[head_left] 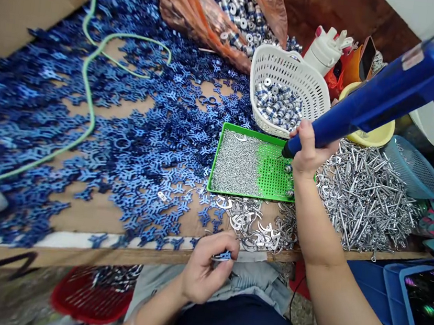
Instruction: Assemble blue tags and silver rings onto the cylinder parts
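Item, nearest: one red basket (70, 292), below the bench edge, dark and silvery pieces inside. Item: left hand (210, 267), just before the bench edge, fingers curled and closed on one small blue part (223, 256), which lay between thumb and forefinger. Item: silver hooked pieces (267, 236), loose near the edge. Item: one green tray (274, 177), perforated, its left part covered with tiny silver screws (238, 162). Item: right hand (310, 152), wrapped firmly around the lower end of one blue power driver (375, 100); the driver slanted, its tip over the tray, contact impossible to tell. Item: silver pins (358, 201), heaped right of the tray. Item: blue three-armed pieces (161, 166), spread widely leftward, a pale green cord (94, 116) across them. Item: one white basket (309, 81), behind the tray, holding blue-and-silver cylinders (277, 104). Item, farthest: one orange plastic bag (188, 14), opened, similar cylinders within.
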{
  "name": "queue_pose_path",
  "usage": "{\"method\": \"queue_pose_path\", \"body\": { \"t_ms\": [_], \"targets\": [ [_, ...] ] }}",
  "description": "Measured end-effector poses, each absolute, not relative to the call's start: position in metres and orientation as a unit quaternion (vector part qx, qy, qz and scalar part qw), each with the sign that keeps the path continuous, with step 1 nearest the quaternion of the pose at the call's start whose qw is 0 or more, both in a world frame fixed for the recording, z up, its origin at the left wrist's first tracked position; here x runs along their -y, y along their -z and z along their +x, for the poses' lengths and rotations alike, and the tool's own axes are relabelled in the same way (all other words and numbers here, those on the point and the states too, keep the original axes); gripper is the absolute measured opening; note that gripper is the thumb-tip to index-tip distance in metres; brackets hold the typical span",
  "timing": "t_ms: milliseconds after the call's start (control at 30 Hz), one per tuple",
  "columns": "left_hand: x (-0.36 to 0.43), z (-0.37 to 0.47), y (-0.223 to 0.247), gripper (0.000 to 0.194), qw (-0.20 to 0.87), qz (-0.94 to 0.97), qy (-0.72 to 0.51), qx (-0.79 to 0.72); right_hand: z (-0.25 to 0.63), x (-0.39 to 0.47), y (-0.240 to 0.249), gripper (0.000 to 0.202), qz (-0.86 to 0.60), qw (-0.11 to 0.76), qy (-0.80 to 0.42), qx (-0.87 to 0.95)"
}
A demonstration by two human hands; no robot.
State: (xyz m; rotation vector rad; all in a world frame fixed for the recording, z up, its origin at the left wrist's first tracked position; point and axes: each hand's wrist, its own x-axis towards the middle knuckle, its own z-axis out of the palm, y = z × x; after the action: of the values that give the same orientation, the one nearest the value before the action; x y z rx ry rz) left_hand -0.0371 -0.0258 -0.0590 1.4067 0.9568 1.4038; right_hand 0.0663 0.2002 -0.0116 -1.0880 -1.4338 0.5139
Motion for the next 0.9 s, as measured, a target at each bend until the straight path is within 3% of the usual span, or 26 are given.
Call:
{"method": "queue_pose_path", "body": {
  "t_ms": [267,467,700,833,900],
  "targets": [
    [0.026,-0.037,0.062,0.021,0.494,0.539,-0.567,-0.379,0.067,-0.205,0.023,0.037,-0.47,0.573,-0.166,0.65],
    [0.025,-0.037,0.06,0.022,0.492,0.537,-0.565,-0.387,0.064,-0.201,0.023,0.044,-0.432,0.621,-0.199,0.623],
    [0.024,-0.037,0.056,0.023,0.483,0.541,-0.559,-0.401,0.065,-0.181,-0.005,0.032,-0.467,0.635,-0.22,0.575],
    [0.024,-0.035,0.055,0.021,0.482,0.55,-0.549,-0.405,0.076,-0.119,-0.053,0.019,-0.38,0.646,-0.33,0.574],
    [0.024,-0.035,0.056,0.019,0.485,0.552,-0.542,-0.409,0.083,-0.085,-0.075,0.017,-0.356,0.541,-0.436,0.625]
  ]
}}
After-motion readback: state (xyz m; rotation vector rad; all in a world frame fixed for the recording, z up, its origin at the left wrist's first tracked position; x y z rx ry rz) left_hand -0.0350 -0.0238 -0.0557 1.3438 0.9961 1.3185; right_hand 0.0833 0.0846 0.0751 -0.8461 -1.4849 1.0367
